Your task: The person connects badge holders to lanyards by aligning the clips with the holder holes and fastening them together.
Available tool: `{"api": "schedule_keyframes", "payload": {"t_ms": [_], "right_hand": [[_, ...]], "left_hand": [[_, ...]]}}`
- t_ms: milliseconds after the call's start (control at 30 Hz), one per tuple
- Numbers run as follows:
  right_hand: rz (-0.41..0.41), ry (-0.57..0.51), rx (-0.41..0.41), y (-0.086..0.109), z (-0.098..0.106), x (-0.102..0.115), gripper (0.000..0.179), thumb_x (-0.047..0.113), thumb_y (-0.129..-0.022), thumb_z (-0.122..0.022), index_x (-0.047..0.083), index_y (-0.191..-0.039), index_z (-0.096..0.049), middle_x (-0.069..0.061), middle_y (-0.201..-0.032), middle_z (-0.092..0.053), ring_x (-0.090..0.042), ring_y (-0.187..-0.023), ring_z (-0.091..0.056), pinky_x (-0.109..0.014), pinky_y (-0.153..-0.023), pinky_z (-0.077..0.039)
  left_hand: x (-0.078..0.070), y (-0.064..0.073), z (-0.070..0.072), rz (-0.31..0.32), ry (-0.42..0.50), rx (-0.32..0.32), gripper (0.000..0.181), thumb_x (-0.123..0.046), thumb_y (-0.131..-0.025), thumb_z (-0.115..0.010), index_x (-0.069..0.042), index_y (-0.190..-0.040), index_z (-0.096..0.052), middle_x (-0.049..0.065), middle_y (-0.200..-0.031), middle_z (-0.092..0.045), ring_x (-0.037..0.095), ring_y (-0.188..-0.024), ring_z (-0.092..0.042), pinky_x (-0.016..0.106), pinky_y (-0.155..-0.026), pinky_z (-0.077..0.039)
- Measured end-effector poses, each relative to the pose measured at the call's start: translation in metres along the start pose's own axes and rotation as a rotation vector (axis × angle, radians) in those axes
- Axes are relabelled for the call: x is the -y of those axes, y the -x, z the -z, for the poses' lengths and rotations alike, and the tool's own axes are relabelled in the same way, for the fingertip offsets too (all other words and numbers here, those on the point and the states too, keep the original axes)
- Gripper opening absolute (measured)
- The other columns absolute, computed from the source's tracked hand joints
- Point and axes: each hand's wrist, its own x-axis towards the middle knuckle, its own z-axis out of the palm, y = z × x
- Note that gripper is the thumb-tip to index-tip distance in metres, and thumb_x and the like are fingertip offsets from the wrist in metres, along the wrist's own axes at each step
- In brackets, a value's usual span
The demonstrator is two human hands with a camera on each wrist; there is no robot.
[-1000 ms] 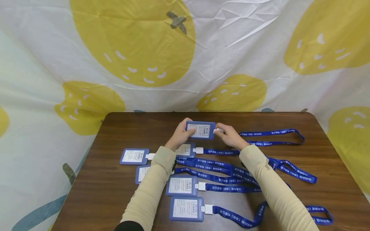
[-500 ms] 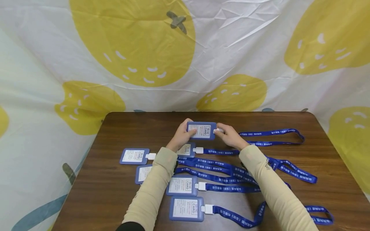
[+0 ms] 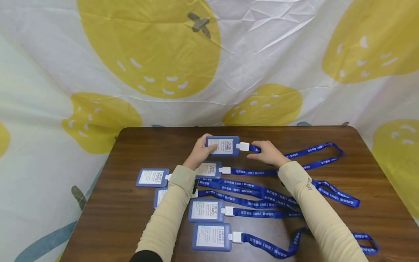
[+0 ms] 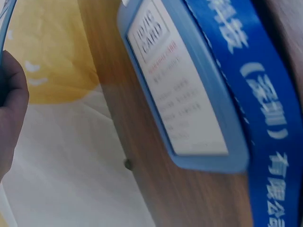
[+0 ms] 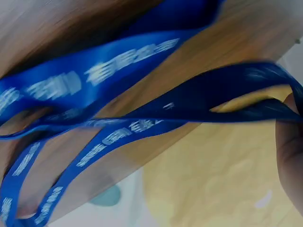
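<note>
My left hand (image 3: pixel 199 150) grips a blue badge holder (image 3: pixel 223 146) by its left end, thumb across its printed front. A white clip (image 3: pixel 243 146) joins the holder to a blue lanyard (image 3: pixel 254 148). Just right of the clip, my right hand (image 3: pixel 269 153) holds the strap between thumb and fingers. From there the lanyard trails right in a long loop over the tabletop. In the right wrist view the strap (image 5: pixel 246 90) runs up to the fingers at the right edge. The left wrist view shows part of the left hand (image 4: pixel 12 106) at the holder's edge.
Several more badge holders lie on the brown table (image 3: pixel 108 214), among them one at the far left (image 3: pixel 152 177) and one in front (image 3: pixel 211 237). Their straps (image 3: pixel 271 196) overlap under the right sleeve. A fruit-print cloth (image 3: pixel 183 109) hangs behind the table.
My right hand has moved right from the white clip onto the strap, baring the clip. The held badge holder and left hand have shifted slightly left. The lanyard's trailing loop has shifted and opened wider.
</note>
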Motion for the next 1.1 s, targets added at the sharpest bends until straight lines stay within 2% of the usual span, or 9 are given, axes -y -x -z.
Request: {"api": "schedule_keyframes", "payload": {"t_ms": [167,300,433,600,733,833,967,1033,1100], "right_hand": [[0.011,0.077,-0.023,0.008,0.007,-0.012,0.011,0.002,-0.075,-0.069,0.0,-0.079,-0.059,-0.003,-0.066,-0.053,-0.016,-0.06,-0.043,-0.034,-0.06,-0.039],[-0.01,0.118,-0.042,0.012,0.009,-0.02,0.009,-0.001,-0.075,-0.067,-0.001,-0.082,-0.062,-0.006,-0.07,-0.058,-0.018,-0.062,-0.047,-0.037,-0.062,-0.041],[-0.073,0.157,-0.045,0.017,0.013,-0.026,0.014,-0.002,-0.075,-0.065,-0.003,-0.089,-0.062,-0.013,-0.079,-0.062,-0.025,-0.069,-0.054,-0.043,-0.067,-0.045],[-0.19,0.228,-0.064,0.025,0.019,-0.036,0.021,-0.001,-0.075,-0.062,-0.003,-0.095,-0.06,-0.022,-0.09,-0.062,-0.034,-0.077,-0.057,-0.048,-0.068,-0.046],[-0.28,0.253,-0.1,0.031,0.022,-0.046,0.027,-0.002,-0.072,-0.056,-0.003,-0.1,-0.056,-0.024,-0.095,-0.061,-0.038,-0.078,-0.057,-0.049,-0.065,-0.045],[-0.31,0.252,-0.125,0.034,0.02,-0.054,0.036,-0.003,-0.07,-0.052,-0.004,-0.106,-0.053,-0.025,-0.101,-0.059,-0.041,-0.084,-0.057,-0.05,-0.067,-0.045],[-0.305,0.252,-0.173,0.033,0.015,-0.062,0.041,-0.005,-0.068,-0.05,-0.006,-0.109,-0.052,-0.027,-0.101,-0.057,-0.042,-0.089,-0.054,-0.051,-0.072,-0.043],[-0.306,0.251,-0.199,0.033,0.012,-0.065,0.042,-0.005,-0.068,-0.05,-0.007,-0.11,-0.052,-0.028,-0.1,-0.055,-0.043,-0.092,-0.051,-0.052,-0.074,-0.042],[-0.315,0.248,-0.222,0.032,0.01,-0.066,0.043,-0.005,-0.068,-0.049,-0.007,-0.11,-0.052,-0.028,-0.101,-0.054,-0.044,-0.097,-0.047,-0.052,-0.076,-0.041]], "left_hand": [[0.008,0.0,0.009,0.046,0.03,-0.056,0.021,-0.002,-0.088,-0.056,0.003,-0.108,-0.052,0.012,-0.089,-0.058,0.015,-0.074,-0.051,0.024,-0.069,-0.041],[0.008,0.005,0.015,0.047,0.052,-0.056,0.021,-0.002,-0.088,-0.055,0.005,-0.107,-0.051,0.013,-0.088,-0.059,0.015,-0.073,-0.054,0.026,-0.069,-0.043],[0.003,0.008,0.017,0.107,0.04,-0.064,0.025,-0.002,-0.088,-0.054,0.007,-0.111,-0.05,0.017,-0.094,-0.059,0.018,-0.079,-0.054,0.03,-0.075,-0.044],[0.026,-0.005,0.015,0.18,0.104,-0.118,0.03,-0.002,-0.088,-0.054,0.008,-0.115,-0.049,0.019,-0.1,-0.059,0.022,-0.085,-0.058,0.035,-0.08,-0.047],[0.103,-0.047,0.016,0.193,0.29,-0.091,0.024,-0.008,-0.088,-0.056,0.004,-0.108,-0.052,0.017,-0.091,-0.062,0.023,-0.078,-0.063,0.037,-0.068,-0.052],[0.181,-0.093,0.017,0.237,0.394,-0.067,0.026,-0.009,-0.089,-0.052,0.006,-0.11,-0.05,0.019,-0.091,-0.061,0.027,-0.079,-0.064,0.042,-0.065,-0.053],[0.236,-0.128,0.012,0.305,0.47,-0.068,0.032,0.0,-0.087,-0.042,0.008,-0.118,-0.045,0.021,-0.098,-0.059,0.03,-0.084,-0.063,0.047,-0.066,-0.052],[0.252,-0.136,0.01,0.3,0.474,-0.059,0.036,0.002,-0.084,-0.042,0.01,-0.119,-0.044,0.022,-0.098,-0.06,0.029,-0.084,-0.063,0.046,-0.065,-0.052],[0.257,-0.139,0.008,0.289,0.384,-0.061,0.041,0.0,-0.084,-0.046,0.01,-0.124,-0.042,0.023,-0.104,-0.058,0.029,-0.088,-0.062,0.044,-0.068,-0.052]]}}
